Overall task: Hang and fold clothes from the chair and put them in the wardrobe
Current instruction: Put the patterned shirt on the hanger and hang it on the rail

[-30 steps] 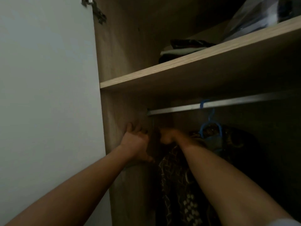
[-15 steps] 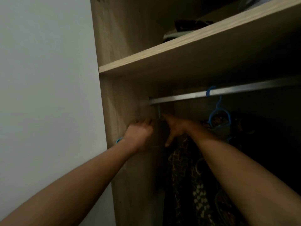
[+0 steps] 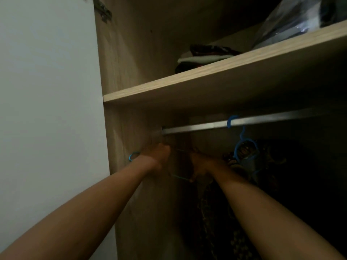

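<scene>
On the far left is a flat white door, with a small metal hinge at its top. Next comes the light brown wooden wardrobe.

Your left hand is clenched tight, just below the end of the long silver metal rail. It grips a thin blue hanger. One blue loop pokes out by your wrist, and a thin bar runs from under your fist to your right hand. The right hand's fingers point down and one tip touches that bar. It is too dark to tell if this hand is grasping it.

The dark patterned clothes hang inside the wardrobe, under your right arm.

Further right, a chunky blue plastic hanger is hooked on the rail.

Above is a wide wooden shelf. On it lie folded clothes and, to the right, a clear plastic bag.
</scene>
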`<state>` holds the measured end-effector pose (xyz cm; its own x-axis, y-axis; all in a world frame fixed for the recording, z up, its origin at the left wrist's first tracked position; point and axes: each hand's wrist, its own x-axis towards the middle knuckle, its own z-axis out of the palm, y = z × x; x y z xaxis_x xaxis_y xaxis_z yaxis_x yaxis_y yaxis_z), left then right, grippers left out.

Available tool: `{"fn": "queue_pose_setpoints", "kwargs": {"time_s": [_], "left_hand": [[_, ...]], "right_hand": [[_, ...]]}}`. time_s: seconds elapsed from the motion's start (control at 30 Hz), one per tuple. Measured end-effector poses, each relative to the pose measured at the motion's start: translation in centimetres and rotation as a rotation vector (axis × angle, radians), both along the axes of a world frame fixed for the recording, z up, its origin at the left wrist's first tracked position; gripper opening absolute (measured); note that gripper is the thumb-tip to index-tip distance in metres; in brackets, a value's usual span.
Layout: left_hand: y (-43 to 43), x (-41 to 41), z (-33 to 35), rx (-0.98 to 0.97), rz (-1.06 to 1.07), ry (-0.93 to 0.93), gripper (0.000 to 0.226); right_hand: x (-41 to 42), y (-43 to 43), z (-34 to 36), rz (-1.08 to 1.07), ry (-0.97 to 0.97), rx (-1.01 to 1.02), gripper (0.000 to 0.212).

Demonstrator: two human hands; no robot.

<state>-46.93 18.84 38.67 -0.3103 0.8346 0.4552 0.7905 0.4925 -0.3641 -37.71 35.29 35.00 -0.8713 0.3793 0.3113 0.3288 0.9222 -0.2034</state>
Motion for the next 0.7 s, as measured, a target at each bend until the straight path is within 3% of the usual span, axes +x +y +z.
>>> {"fn": "queue_pose_setpoints", "kwargs": {"time_s": [0.1,0.2,0.3,0.43,0.53,0.7], "left_hand": [[0.0,0.2,-0.7,-0.074,0.018,-0.101,0.084],[-0.7,1.4,-0.4,-0.128,0.048,-0.168,0.098],[-2.3,3.2,0.6,-0.13,0.057,-0.158,0.091],[-5.5,5.5,1.8,-0.15,0.013,-0.049,0.071],[-8.1,6.8,2.2,-0.12,-0.021,-0.021,0.056],[-12.7,8.9,2.4,-0.073,-0.003,0.025,0.058]], "right_hand": [[0.2,-0.3,-0.4,-0.017,-0.095,-0.024,0.112],[0.6,-1.1,-0.2,-0.018,-0.178,-0.003,0.102],[1.2,-2.8,0.4,-0.041,-0.201,0.028,0.098],[2.0,-5.9,0.9,-0.039,-0.18,0.031,0.115],[3.2,-8.6,1.3,-0.03,-0.159,0.036,0.099],[5.1,-13.2,1.7,0.004,-0.087,0.014,0.084]]}}
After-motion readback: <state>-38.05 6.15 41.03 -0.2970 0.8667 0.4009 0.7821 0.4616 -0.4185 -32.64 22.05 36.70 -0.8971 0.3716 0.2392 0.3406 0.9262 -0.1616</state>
